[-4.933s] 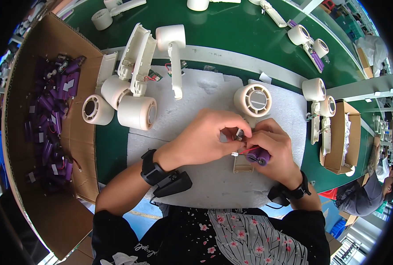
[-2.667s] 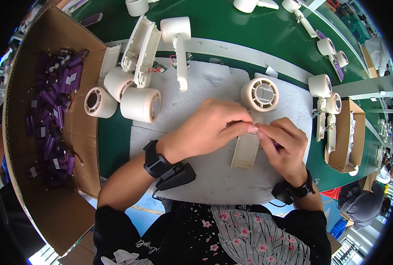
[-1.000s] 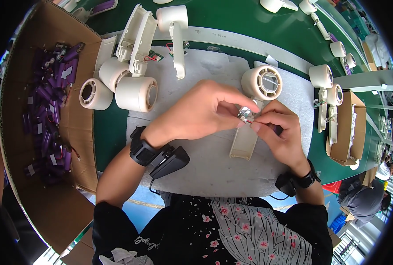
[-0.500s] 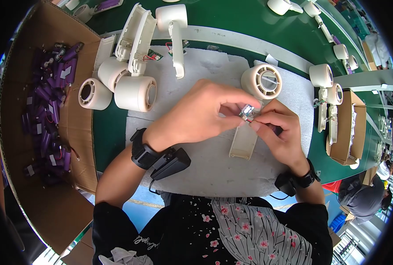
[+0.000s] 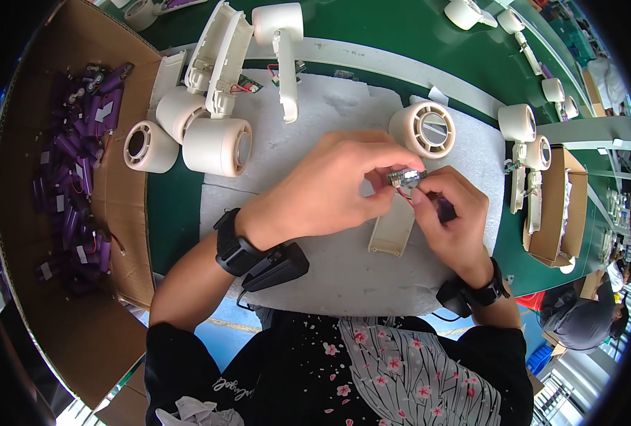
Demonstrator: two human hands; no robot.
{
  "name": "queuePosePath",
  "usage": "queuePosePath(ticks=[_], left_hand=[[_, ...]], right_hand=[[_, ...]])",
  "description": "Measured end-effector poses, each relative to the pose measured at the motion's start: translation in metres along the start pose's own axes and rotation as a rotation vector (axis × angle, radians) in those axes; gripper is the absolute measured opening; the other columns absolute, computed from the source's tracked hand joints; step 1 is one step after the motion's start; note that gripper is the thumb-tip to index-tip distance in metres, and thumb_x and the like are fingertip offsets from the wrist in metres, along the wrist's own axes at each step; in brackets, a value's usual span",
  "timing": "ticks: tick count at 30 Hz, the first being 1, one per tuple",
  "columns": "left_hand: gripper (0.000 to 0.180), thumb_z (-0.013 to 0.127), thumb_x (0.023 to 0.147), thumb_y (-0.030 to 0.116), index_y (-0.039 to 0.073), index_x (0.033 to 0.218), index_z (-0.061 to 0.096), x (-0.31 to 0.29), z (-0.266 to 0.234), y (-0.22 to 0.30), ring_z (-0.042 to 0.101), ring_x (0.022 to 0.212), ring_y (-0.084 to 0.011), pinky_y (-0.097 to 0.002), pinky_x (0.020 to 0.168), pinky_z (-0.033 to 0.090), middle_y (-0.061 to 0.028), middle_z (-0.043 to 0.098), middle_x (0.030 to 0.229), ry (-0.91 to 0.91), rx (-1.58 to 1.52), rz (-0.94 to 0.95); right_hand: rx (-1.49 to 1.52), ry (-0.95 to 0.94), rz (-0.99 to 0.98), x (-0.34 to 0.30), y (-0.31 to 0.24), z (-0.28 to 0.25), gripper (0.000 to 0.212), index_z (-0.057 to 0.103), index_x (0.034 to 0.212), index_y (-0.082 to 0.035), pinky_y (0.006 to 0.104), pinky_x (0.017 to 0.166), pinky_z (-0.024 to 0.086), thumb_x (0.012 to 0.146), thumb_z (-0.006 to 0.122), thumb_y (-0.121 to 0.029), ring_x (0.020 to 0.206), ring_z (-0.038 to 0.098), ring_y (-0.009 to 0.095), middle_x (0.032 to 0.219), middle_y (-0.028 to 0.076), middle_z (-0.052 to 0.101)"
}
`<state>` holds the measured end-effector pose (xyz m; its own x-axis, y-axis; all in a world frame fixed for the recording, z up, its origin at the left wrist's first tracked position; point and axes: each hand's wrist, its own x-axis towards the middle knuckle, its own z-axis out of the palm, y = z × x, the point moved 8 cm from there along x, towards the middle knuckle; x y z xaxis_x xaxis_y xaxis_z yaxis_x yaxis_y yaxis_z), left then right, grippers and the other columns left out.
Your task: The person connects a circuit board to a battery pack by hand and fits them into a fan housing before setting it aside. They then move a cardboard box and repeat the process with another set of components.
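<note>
Broadest of all, the pale foam pad bore the white fan, its trough-like handle looking light and stiff, best taken by the side walls. Above that, the right hand was clamped round a purple battery, mostly hidden, probably dense and slippery: a full wrap suited it! And the left hand? Thumb and forefinger pinched the circuit board, up between both hands; surely fragile, edges only. Thinnest, the red wire ran beneath, soft, no place to tug.
</note>
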<state>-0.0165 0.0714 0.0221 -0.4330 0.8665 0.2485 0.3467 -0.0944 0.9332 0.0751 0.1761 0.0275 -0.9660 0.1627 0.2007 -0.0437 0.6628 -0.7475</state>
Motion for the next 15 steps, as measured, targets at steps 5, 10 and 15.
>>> queuePosePath(ticks=[5,10,15], left_hand=[[0.037,0.064,0.076,-0.008,0.004,0.111,0.066,0.002,0.003,0.005,0.068,0.080,-0.0171,-0.0285,0.072,0.057,-0.0090,0.067,0.096,-0.040,0.111,0.035],[0.035,0.066,0.075,-0.005,0.003,0.109,0.066,0.000,0.001,0.002,0.069,0.077,-0.0195,-0.0291,0.070,0.057,-0.0116,0.068,0.093,0.019,0.093,0.040],[0.034,0.068,0.075,-0.004,0.002,0.108,0.067,-0.002,0.000,-0.008,0.070,0.076,-0.0196,-0.0285,0.069,0.057,-0.0119,0.069,0.090,0.051,0.019,-0.064]], right_hand=[[0.057,0.118,0.088,-0.003,0.011,-0.003,0.024,0.060,0.093,-0.002,0.0205,0.054,0.039,0.074,0.075,0.000,0.062,0.051,0.008,0.081,0.004,0.059],[-0.044,0.159,-0.068,0.003,0.000,-0.007,0.029,0.059,0.094,-0.004,0.0199,0.055,0.039,0.071,0.078,-0.001,0.064,0.050,0.007,0.082,0.004,0.059],[-0.091,0.155,-0.094,0.004,-0.002,-0.008,0.030,0.059,0.092,-0.003,0.0196,0.055,0.039,0.070,0.080,-0.003,0.065,0.049,0.006,0.083,0.004,0.058]])
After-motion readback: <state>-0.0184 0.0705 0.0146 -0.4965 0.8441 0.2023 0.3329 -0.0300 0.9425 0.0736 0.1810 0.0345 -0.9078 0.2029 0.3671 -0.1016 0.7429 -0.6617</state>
